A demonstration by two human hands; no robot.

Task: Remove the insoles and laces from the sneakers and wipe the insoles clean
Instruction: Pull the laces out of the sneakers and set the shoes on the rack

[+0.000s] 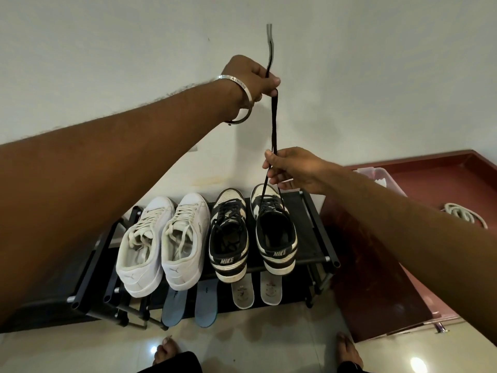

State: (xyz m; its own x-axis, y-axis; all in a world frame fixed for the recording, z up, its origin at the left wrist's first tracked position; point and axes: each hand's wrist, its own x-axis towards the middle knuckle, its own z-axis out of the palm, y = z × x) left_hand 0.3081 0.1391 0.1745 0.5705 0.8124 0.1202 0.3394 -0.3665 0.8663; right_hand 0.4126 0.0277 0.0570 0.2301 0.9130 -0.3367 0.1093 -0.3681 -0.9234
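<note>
We saw one flat black lace stretched upward from the black-and-white sneaker at the rack's 3 o'clock end, its two strands pinched high by the left hand and lower down by the right hand, one hand well above the other. Four sneakers stood on the black metal-and-fabric shoe rack: a black-and-white pair, including its mate, and two white leather sneakers toward 9 o'clock. Four insoles lay below at 6 o'clock: two blue-grey insoles and two pale printed insoles. A coiled white rope rested at 3 o'clock.
</note>
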